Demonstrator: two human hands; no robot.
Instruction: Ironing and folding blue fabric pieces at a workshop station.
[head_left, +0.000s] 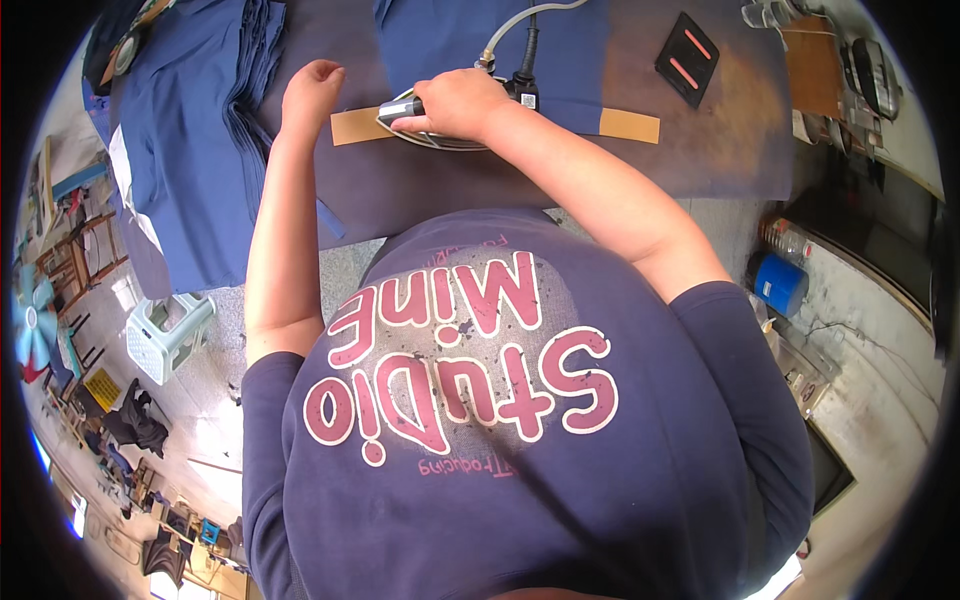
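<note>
My right hand (461, 105) is closed around the handle of a steam iron (401, 110), which has a hose and a cable at its back. Beneath the iron lies the near edge of a blue fabric piece (574, 60), with a tan strip (630, 125) along it that sticks out on both sides. The iron and my hand hide the middle of the strip. My left hand (313, 86) is held above the table, left of the iron and near the strip's left end. Its fingers are curled together; whether they pinch anything is not visible.
A stack of blue fabric pieces (187, 142) hangs over the left table edge. On the right of the table (739, 150) lies a black iron rest (688, 60) with red bars. A pale plastic stool (169, 337) and a blue container (780, 285) stand lower down, on either side.
</note>
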